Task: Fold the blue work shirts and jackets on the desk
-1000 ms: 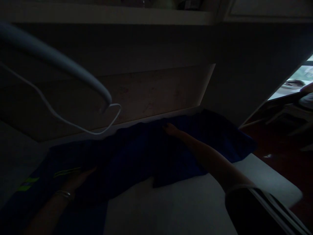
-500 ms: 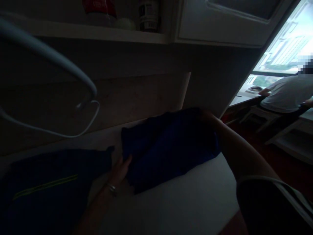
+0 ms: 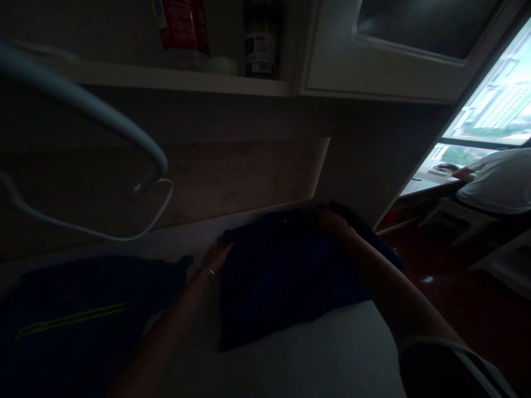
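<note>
The scene is very dark. A folded dark blue cloth (image 3: 286,276) lies on a pale surface (image 3: 315,354) against the back wall. My left hand (image 3: 216,258), with a bracelet at the wrist, rests with fingers stretched out at the cloth's left edge. My right hand (image 3: 334,221) lies on the cloth's far right corner; its fingers are too dark to make out. A second dark blue garment with a yellow-green stripe (image 3: 74,318) lies to the left, apart from both hands.
A pale curved arm with a white cable (image 3: 103,127) hangs at upper left. A shelf (image 3: 174,77) above holds a red container and a dark bottle. At the right a person in a white shirt (image 3: 498,182) sits by a bright window.
The long blue cloth has been folded into a smaller pile at the right. My left hand moved from the striped garment to the folded cloth's left edge. The view tilted up and right.
</note>
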### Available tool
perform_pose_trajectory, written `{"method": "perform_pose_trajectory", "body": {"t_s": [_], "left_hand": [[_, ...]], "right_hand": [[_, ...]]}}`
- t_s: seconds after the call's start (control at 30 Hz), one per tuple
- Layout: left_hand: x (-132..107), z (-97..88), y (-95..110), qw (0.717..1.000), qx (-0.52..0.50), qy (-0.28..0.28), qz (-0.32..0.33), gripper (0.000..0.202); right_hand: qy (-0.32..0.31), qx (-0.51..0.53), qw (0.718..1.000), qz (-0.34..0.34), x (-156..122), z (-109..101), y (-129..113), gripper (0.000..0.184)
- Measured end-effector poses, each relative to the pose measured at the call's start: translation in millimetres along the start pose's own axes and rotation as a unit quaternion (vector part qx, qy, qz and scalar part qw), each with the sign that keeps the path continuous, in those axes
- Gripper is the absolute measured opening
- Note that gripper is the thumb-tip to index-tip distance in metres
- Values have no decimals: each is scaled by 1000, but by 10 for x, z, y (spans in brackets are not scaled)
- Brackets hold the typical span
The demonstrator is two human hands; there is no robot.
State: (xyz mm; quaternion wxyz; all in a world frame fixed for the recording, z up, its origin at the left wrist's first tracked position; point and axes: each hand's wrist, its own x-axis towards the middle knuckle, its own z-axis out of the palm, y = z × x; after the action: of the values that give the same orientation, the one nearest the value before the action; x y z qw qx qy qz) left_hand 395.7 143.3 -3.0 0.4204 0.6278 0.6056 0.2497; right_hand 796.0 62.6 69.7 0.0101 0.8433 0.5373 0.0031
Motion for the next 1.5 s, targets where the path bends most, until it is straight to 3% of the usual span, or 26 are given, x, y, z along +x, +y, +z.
{"method": "perform_pose_trajectory", "body": {"t_s": [0.13,0.33,0.43,0.57,0.63,0.7,0.8,0.93,1.07,1.2,1.33,1.43,1.5], "left_hand": [[241,210,126,995,87,45,17,23],[456,232,21,982,170,75,29,30],[559,274,-5,975,209,60,44,44],[561,361,-13,959,264,20,99,23],[539,367,-17,952,281,9,121,22],[542,344,-14,946,292,7,136,32],[599,272,21,939,306,-14,160,45],[645,158,58,928,321,-29,186,20],[561,73,-8,924,323,-7,203,23],[561,3,-21,930,307,46,195,31],[790,-110,113,936,302,90,156,28],[886,-149,197,933,325,95,122,22],[812,-99,237,927,344,99,113,24]], "right_hand": [[-89,-21,996,16,118,136,-91,24],[-39,-23,998,37,239,38,4,40],[-28,-19,999,40,293,-28,68,46],[-83,-17,996,18,305,64,79,46],[-136,-19,990,16,286,156,68,39],[-180,-20,983,16,264,237,55,33],[-196,-18,980,7,247,305,36,43],[-185,-20,982,-5,225,382,28,48],[-144,-22,989,7,84,504,99,46],[-58,7,995,76,39,465,198,47],[69,82,986,126,351,274,84,48],[70,98,991,65,652,246,-103,46],[56,108,993,2,779,310,-191,44]]}}
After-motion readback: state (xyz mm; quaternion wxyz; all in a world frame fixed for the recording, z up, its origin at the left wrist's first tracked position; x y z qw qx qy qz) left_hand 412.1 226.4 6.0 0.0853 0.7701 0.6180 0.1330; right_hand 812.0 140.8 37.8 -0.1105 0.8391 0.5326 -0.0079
